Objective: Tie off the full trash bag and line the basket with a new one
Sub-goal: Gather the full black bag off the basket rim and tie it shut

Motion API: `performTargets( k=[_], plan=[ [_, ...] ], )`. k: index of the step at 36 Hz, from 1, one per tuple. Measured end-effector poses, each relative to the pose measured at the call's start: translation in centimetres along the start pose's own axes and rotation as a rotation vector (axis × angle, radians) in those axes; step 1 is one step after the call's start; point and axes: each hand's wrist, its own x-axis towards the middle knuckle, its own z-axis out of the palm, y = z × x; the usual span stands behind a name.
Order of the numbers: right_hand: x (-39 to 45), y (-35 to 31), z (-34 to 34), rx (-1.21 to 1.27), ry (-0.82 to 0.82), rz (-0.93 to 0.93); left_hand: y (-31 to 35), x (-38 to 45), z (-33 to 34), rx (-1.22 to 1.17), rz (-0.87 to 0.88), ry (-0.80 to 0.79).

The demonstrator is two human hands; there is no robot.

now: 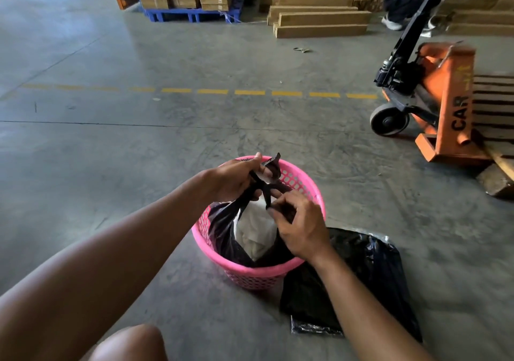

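Person crouches over pink basket [244, 273] on the concrete floor. Full black trash bag [222, 230] sits inside the basket, mouth not yet closed; white crumpled waste [257, 232] shows through the gap.

Left hand [235, 180] pinches one bag ear above the basket's far rim. Right hand [299, 225] pinches the other ear over its centre; the two strips cross between them.

Risks: thin ear may tear if yanked; a loose knot could slip.

New bags [353, 280] lie flat, touching the basket's right side.

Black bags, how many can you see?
2. One bag sits in the pink basket, both hands gripping its top. Another bag lies on the floor, right of the basket. More may be hidden.
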Motion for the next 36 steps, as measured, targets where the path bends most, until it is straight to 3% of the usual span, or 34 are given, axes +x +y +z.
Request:
performTargets(
  k=[3, 6, 8, 10, 14, 19, 23, 28, 36],
  plan=[
    [-1.0, 0.2, 1.3, -0.068, 0.020, 0.041, 0.2, -0.5, 1.2, 0.083, 0.024, 0.000],
    [-0.7, 0.3, 1.2, -0.103, -0.049, 0.117, -0.4, -0.2, 1.2, 0.446, 0.168, 0.075],
    [-0.1, 0.3, 0.5, -0.061, -0.083, 0.127, -0.9, -0.4, 0.6, 0.892, 0.349, 0.100],
    [0.8, 0.0, -0.3, -0.015, -0.018, 0.106, -1.5, -1.1, -0.1, 1.342, 0.622, 0.119],
    [3.9, -0.7, -1.7, -0.059, 0.082, 0.037, -3.3, -1.8, -0.7, 1.626, 0.960, 0.135],
    [8.5, -1.1, -1.9, -0.191, -0.231, -0.139, -4.4, -1.8, -1.5, 1.660, 1.090, 0.144],
    [10.1, -2.1, -2.2, -0.265, -0.445, -0.166, -4.8, -1.4, -1.2, 1.641, 1.101, 0.152],
    [10.2, -2.4, -3.3, -0.335, -0.376, -0.163, -5.1, -1.7, -1.1, 1.505, 1.028, 0.140],
    [8.9, -0.2, -2.6, 0.030, -0.252, 0.065, -7.3, -2.0, -0.4, 1.219, 0.940, 0.248]
  ],
)
